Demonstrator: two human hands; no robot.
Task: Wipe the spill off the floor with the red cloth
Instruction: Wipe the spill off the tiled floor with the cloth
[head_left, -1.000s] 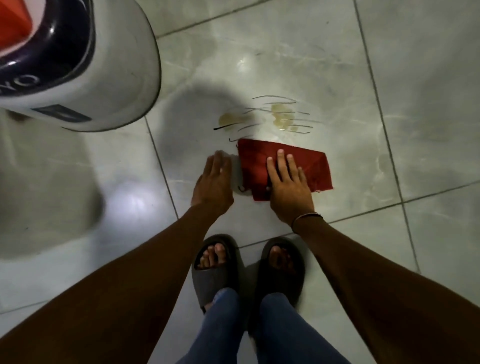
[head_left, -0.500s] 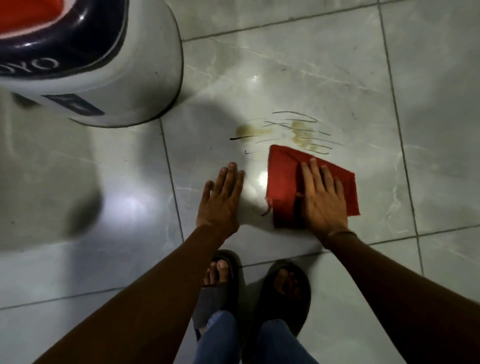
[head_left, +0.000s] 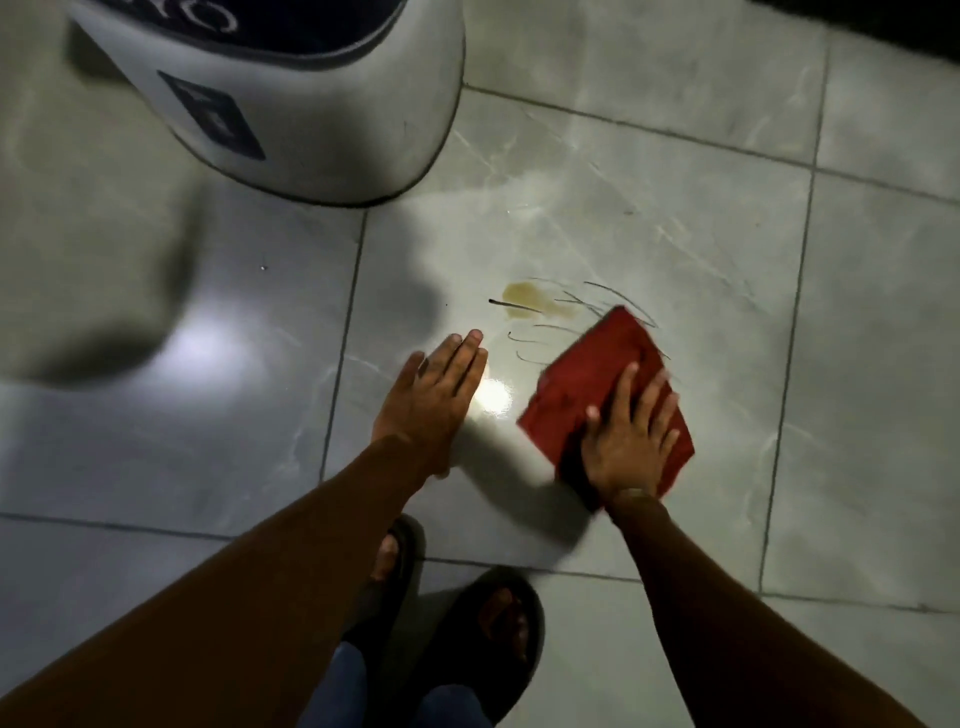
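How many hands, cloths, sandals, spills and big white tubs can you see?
Hands: 2, the left hand and the right hand
Red cloth: 1
Dark sandals: 2, the left sandal and the right sandal
Yellowish spill: 1
White tub: 1
Total: 7

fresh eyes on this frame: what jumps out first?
The red cloth stands out against the pale tiled floor, right of centre, with the right hand pressed flat on it. Just beyond its far corner lies a yellowish spill with thin dark streaks around it. The left hand rests flat on the floor beside it, and a large white appliance fills the upper left.
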